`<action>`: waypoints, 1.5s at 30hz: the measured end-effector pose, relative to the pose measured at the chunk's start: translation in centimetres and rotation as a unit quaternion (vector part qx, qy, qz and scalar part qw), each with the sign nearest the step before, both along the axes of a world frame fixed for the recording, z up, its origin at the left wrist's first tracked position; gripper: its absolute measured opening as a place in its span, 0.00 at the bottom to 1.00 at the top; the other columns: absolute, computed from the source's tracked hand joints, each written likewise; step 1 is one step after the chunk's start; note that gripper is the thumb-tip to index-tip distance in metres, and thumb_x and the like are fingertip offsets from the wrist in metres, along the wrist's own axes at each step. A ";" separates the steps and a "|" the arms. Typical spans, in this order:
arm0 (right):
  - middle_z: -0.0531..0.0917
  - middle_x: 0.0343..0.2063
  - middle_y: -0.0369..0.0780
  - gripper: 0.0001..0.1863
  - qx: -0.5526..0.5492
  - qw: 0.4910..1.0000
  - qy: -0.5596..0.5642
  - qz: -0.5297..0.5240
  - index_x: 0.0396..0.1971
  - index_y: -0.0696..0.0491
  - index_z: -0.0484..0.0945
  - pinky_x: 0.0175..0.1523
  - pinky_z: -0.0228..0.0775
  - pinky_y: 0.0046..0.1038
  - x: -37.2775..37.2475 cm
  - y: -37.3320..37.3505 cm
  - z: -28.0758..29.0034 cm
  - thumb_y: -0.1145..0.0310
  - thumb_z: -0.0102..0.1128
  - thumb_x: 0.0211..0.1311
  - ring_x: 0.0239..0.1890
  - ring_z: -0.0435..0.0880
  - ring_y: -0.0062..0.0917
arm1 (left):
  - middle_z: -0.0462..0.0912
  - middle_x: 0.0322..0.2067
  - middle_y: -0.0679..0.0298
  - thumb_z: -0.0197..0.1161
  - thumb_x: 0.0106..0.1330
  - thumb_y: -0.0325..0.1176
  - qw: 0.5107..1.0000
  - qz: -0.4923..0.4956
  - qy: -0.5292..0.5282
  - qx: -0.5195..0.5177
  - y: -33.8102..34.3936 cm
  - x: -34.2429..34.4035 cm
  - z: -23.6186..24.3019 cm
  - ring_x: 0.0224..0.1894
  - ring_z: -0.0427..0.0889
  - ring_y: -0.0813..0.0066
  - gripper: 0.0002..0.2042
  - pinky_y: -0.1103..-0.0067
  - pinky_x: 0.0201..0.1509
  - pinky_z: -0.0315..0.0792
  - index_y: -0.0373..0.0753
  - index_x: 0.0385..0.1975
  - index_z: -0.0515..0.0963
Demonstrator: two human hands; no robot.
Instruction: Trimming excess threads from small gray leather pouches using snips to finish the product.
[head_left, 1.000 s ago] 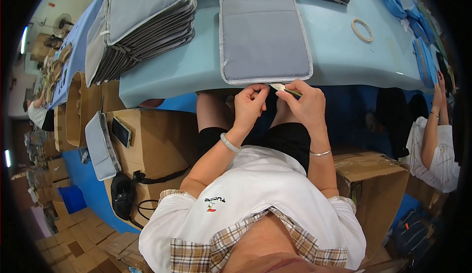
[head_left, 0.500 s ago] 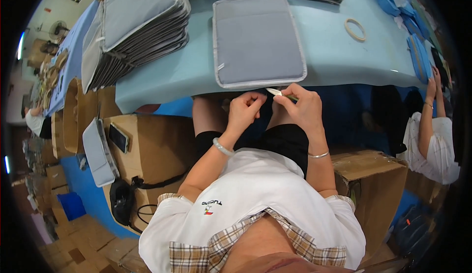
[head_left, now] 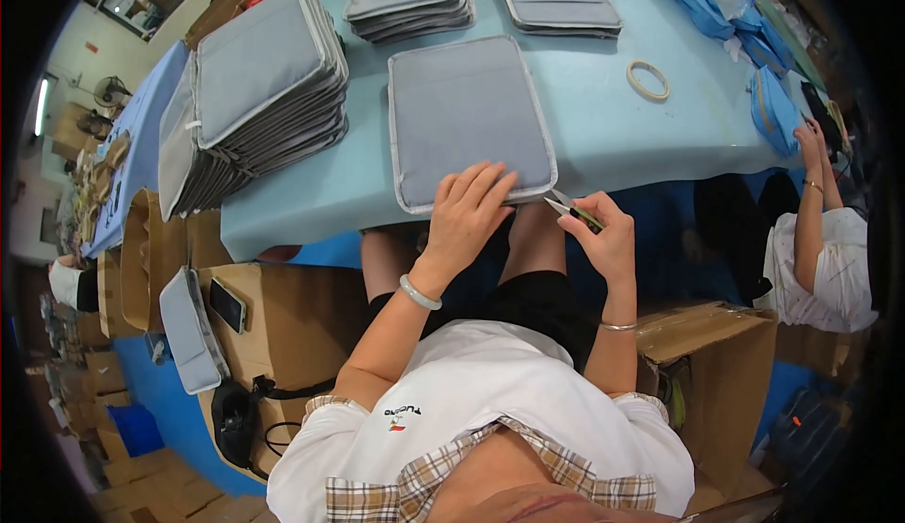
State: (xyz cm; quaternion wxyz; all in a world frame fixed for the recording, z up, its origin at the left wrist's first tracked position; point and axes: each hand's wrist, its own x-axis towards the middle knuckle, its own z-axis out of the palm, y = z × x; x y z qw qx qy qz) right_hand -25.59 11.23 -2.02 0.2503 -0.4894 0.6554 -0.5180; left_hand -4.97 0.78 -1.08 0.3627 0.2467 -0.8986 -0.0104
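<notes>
Resting, in the head view, with fingers extended and gripping nothing, the left hand (head_left: 468, 214) lies on the near edge of the grey pouch (head_left: 469, 118), which is flat at the near side of the blue table (head_left: 613, 151). The right hand (head_left: 608, 233) closes around small snips (head_left: 588, 220), blades parted near the pouch's right corner; contact is unclear. Edge trimming seems in hand; the next move likely calls for steadying the fabric and keeping the blades clear.

The grey panel (head_left: 471, 118) looks matt cloth, the tabletop (head_left: 608, 127) smooth (faintly glossy), the snips' blades (head_left: 558, 205) metal.
</notes>
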 end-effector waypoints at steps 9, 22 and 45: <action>0.82 0.20 0.37 0.14 -0.047 0.997 -0.020 -0.053 0.31 0.60 0.78 0.30 0.68 0.18 -1.3 0.3 -0.5 0.67 0.73 0.52 0.23 0.76 0.14 | 0.84 0.46 0.62 0.66 0.58 0.21 0.971 0.026 0.197 0.136 -1.7 2.8 1.1 0.49 0.81 0.64 0.13 0.72 0.54 0.72 0.38 0.43 0.83; 0.81 0.21 0.35 0.14 -0.073 0.995 -0.047 -0.058 0.32 0.61 0.77 0.31 0.67 0.17 -1.8 0.7 -1.1 0.69 0.73 0.53 0.24 0.75 0.13 | 0.81 0.46 0.64 0.56 0.72 0.30 0.680 -0.108 0.600 0.407 -3.0 2.9 1.7 0.47 0.78 0.79 0.11 0.81 0.53 0.72 0.35 0.50 0.76; 0.83 0.24 0.35 0.13 -0.048 0.995 -0.068 -0.046 0.33 0.61 0.77 0.34 0.70 0.16 -2.2 0.7 -1.8 0.72 0.72 0.55 0.28 0.78 0.11 | 0.76 0.53 0.66 0.47 0.76 0.39 0.472 0.004 0.644 0.601 -4.2 3.2 -3.0 0.57 0.74 0.72 0.15 0.71 0.63 0.69 0.40 0.56 0.70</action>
